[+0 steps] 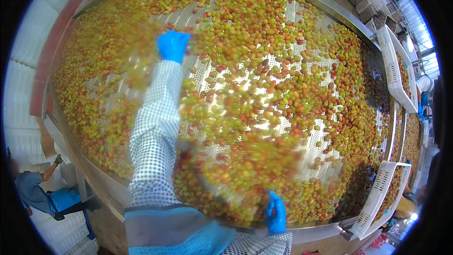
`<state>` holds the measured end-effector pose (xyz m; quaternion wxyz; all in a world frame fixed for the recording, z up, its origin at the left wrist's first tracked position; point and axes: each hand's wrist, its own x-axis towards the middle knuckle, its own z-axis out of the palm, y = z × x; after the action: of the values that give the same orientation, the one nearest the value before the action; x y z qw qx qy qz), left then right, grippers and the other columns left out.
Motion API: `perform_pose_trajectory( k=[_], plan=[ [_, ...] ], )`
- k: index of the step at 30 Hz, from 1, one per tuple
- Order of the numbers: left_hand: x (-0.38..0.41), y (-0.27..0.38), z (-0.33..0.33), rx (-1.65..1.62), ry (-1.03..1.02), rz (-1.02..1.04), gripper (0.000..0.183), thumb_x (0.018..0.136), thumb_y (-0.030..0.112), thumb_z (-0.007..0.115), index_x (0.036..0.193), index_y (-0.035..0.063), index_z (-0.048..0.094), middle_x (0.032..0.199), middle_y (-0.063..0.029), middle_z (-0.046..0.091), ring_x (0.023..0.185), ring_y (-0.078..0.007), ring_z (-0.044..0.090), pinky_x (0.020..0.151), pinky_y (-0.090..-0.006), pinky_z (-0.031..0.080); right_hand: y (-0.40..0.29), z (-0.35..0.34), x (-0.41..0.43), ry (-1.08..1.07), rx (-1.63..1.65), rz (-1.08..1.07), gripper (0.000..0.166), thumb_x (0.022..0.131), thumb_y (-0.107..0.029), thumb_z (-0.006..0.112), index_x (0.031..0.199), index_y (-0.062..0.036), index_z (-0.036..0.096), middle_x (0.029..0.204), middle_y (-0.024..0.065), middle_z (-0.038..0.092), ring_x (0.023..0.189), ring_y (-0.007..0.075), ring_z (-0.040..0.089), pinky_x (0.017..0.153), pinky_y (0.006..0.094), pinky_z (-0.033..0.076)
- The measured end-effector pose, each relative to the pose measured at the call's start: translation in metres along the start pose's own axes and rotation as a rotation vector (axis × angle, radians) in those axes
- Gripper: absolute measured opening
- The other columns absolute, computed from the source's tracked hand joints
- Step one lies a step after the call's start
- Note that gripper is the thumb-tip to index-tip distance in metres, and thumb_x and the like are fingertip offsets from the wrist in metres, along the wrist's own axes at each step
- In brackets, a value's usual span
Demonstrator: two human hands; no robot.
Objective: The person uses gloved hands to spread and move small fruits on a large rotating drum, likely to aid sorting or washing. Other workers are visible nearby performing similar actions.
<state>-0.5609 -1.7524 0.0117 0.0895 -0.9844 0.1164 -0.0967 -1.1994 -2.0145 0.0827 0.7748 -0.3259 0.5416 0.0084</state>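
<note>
Small oval green, yellow and red fruits (300, 102) lie loose across a large perforated metal sorting surface (203, 74). My left hand (173, 46), in a blue glove, reaches over the far left part, its back towards me. Its fingertips are hidden, and fruits around it are blurred. Near the closest rim is my right hand (275, 212), also blue-gloved, its fingers partly bent and partly apart, with nothing visible in it. Blurred fruits lie just beyond it. Both arms wear checked sleeves.
A metal rim (311, 232) borders the surface. White plastic crates of fruit, one far (391, 67) and one near (377, 198), stand along the right side. A person (33, 187) stands at lower left beside stacked white crates (21, 95). Other people are partly visible at right.
</note>
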Motion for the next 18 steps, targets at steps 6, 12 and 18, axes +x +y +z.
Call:
perform_pose_trajectory(
  k=[6, 12, 18],
  plan=[
    [-0.009, 0.030, -0.008, 0.067, -0.311, 0.054, 0.039, 0.105, 0.043, 0.056, 0.110, 0.0130, 0.081, 0.113, -0.0127, 0.078, 0.098, -0.0319, 0.075, 0.085, -0.0485, 0.060, -0.007, 0.004, 0.008, 0.123, -0.004, 0.094, 0.035, 0.106, -0.027, 0.064, 0.130, -0.0018, 0.071, 0.081, -0.0048, 0.057, 0.062, 0.0067, 0.047, 0.052, 0.0236, 0.034],
    [0.017, 0.032, -0.023, -0.086, -0.547, -0.155, 0.047, 0.107, 0.035, 0.056, 0.145, 0.0079, 0.064, 0.141, -0.0182, 0.068, 0.126, -0.0333, 0.068, 0.107, -0.0490, 0.054, -0.012, -0.004, 0.006, -0.117, 0.021, -0.036, 0.039, 0.108, -0.030, 0.060, 0.131, -0.0012, 0.072, 0.078, -0.0040, 0.057, 0.062, 0.0078, 0.049, 0.053, 0.0247, 0.037],
    [-0.066, 0.054, -0.042, -0.243, -0.080, -0.065, 0.019, 0.100, 0.020, 0.066, 0.105, 0.0070, 0.078, 0.099, -0.0134, 0.075, 0.087, -0.0247, 0.071, 0.075, -0.0400, 0.058, -0.027, 0.002, 0.007, -0.261, -0.083, -0.090, 0.057, 0.106, -0.033, 0.064, 0.153, -0.0021, 0.054, 0.081, -0.0013, 0.058, 0.064, 0.0088, 0.051, 0.056, 0.0240, 0.041]
  ],
)
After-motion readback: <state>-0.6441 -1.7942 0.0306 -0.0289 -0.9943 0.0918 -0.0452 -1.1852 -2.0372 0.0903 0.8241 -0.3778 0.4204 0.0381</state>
